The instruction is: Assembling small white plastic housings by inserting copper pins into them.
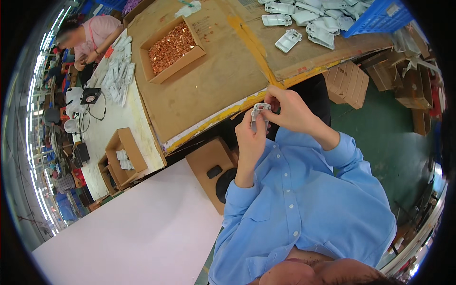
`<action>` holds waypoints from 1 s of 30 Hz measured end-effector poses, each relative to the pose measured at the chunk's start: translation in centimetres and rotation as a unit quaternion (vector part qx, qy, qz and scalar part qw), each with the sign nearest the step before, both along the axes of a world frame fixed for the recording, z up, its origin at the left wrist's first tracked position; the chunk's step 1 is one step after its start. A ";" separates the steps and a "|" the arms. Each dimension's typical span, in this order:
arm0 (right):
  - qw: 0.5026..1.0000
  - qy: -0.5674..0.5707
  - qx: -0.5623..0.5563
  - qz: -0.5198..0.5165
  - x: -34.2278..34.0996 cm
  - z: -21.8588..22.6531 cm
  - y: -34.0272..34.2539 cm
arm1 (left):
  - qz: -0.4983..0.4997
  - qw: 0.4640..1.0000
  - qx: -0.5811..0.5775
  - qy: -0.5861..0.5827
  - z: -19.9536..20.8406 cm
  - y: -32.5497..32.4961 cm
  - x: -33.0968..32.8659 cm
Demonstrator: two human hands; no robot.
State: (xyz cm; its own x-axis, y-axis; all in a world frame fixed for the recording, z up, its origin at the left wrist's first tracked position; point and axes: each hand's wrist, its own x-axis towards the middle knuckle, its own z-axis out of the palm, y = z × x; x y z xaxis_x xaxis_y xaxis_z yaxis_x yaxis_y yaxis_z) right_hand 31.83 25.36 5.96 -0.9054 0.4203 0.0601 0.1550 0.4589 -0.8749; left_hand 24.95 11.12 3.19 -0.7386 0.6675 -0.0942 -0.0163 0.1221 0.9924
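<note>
Just off the table's front edge, my left hand is closed around a small white plastic housing with cut-outs at its upper end. My right hand meets it from the right, thumb and fingers bent in a pinch at that end. Whatever lies between those fingertips is too small or hidden to make out. Ahead to the left stands an open cardboard box holding many small copper-coloured metal pieces. Similar white housings lie heaped at the far right, with one housing apart from the heap.
A blue plastic crate borders the heap. Yellow tape lines the table edge. Cardboard boxes stand on the green floor at right. On the left, a co-worker sits by a bench with white parts and a small carton.
</note>
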 end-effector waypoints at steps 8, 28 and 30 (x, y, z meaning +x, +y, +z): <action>1.000 -0.004 -0.011 0.020 -0.7 -0.4 0.5 | -0.007 1.000 -0.014 -0.001 -0.7 0.0 -0.2; 0.967 0.045 0.246 -0.054 -5.7 -2.7 8.4 | 0.249 0.960 -0.095 0.081 0.2 -9.8 -21.8; 0.930 0.007 0.358 -0.085 -4.9 -3.4 12.1 | 0.292 0.946 -0.082 0.118 -0.4 -10.6 -29.1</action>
